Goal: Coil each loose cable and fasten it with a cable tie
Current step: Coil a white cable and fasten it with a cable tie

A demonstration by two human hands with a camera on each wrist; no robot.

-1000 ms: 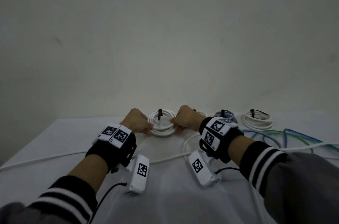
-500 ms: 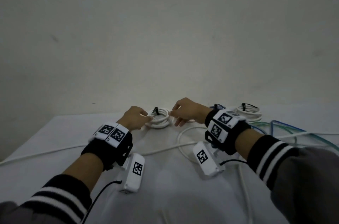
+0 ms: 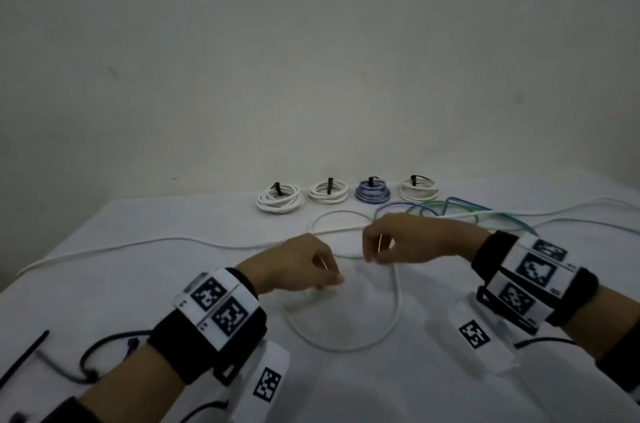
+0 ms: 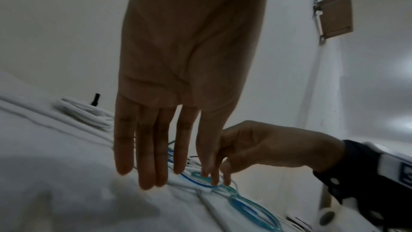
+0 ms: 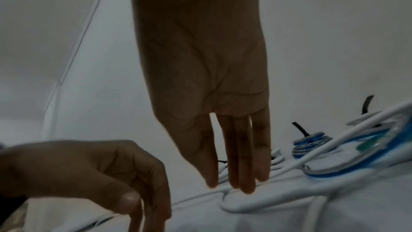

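A loose white cable [image 3: 394, 315] runs across the white table [image 3: 138, 284] and forms a loop in front of me. My left hand [image 3: 332, 275] hangs over the loop's left side, fingers pointing down and straight [image 4: 151, 179], gripping nothing I can see. My right hand [image 3: 370, 254] reaches down where the cable crosses itself, its straight fingertips [image 5: 234, 184] touching the white cable [image 5: 245, 205]. Four coils with black ties stand in a row at the back: white [image 3: 280, 201], white [image 3: 328, 193], blue [image 3: 372, 192], white [image 3: 418, 190].
A loose blue-green cable [image 3: 460, 206] lies tangled at the right behind my right hand. Black cable ties [image 3: 24, 362] lie near the table's front left corner. A bare wall rises just behind the row of coils.
Both hands let go of the white coil at the back and drew toward me, down to the loose white cable. That coil now lies at the left end of the row.
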